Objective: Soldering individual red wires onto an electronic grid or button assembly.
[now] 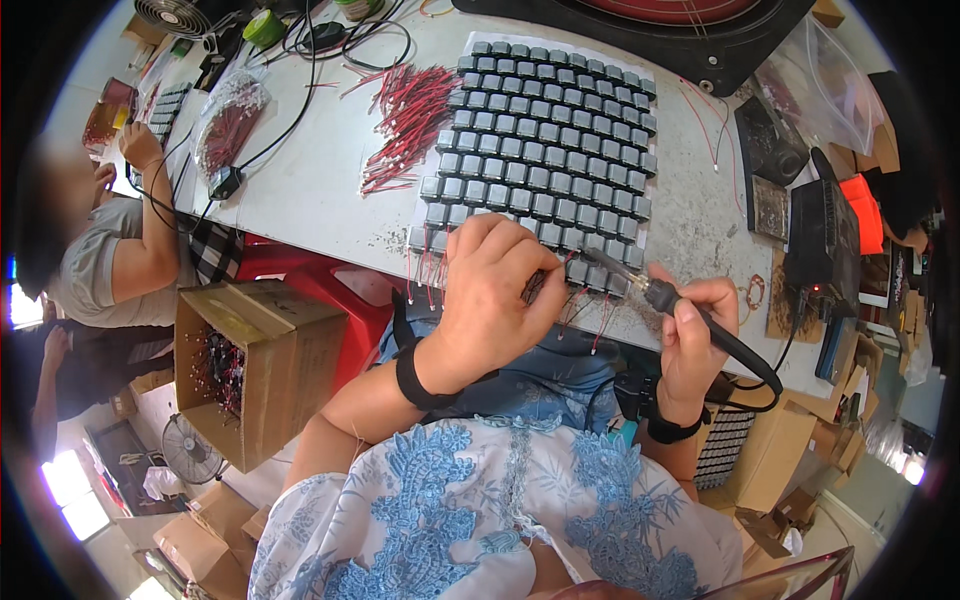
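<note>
The right hand's (695,338) fingers are clamped on a soldering iron (661,296), its tip at the near rows of grey blocks (533,151) on the tabletop (312,178). The left hand's (495,290) fingers curl there; I cannot tell their grip. Farther left lie red wires (410,118).

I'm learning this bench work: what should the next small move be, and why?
Perhaps ease the soldering iron toward the left hand: the right hand holds it near the front grey blocks, the left hand is bent over them, and red wires hang along that edge.
</note>
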The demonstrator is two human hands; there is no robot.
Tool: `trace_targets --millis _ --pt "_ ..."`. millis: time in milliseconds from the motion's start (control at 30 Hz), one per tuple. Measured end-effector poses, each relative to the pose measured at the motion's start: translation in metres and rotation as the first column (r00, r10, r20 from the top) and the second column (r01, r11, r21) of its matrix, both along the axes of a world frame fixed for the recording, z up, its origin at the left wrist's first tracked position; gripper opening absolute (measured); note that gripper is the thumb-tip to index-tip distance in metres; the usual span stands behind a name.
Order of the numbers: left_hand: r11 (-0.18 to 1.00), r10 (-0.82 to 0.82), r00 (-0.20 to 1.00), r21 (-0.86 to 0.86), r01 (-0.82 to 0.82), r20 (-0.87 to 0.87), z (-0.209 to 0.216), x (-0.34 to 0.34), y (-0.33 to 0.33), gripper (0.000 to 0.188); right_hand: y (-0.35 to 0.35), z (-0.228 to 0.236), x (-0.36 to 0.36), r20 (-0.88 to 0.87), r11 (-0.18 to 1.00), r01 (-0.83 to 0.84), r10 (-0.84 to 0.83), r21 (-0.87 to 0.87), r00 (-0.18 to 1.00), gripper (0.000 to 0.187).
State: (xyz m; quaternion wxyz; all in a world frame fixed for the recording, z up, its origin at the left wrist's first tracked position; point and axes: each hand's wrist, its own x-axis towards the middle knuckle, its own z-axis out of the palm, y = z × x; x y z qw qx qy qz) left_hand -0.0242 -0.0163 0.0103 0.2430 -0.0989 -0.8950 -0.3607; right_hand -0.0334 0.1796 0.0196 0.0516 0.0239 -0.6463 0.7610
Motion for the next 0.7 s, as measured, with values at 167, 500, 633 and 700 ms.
trace_targets --millis 167,500,633,700 --pt "0.998 -0.018 1.0 0.06 0.017 0.014 -0.0008 0.0007 -0.004 0.011 -0.0009 0.0006 -0.0014 0.001 0.998 -0.053 0.053 0.014 0.999 0.008" --pt "0.999 -0.035 0.999 0.034 0.035 0.007 0.0003 0.0013 -0.0066 0.011 -0.0018 -0.0012 -0.0021 -0.028 0.996 -0.078 0.079 0.049 0.996 0.01" --pt "0.999 -0.041 0.999 0.026 0.041 0.008 0.0012 0.0007 -0.0066 0.011 -0.0025 -0.0012 -0.0025 -0.016 0.994 -0.08 0.081 0.076 0.997 0.009" --pt "0.999 -0.039 0.999 0.025 0.039 0.005 0.0015 0.0006 -0.0063 0.011 -0.0025 -0.0007 -0.0026 -0.009 0.994 -0.075 0.076 0.078 0.997 0.009"
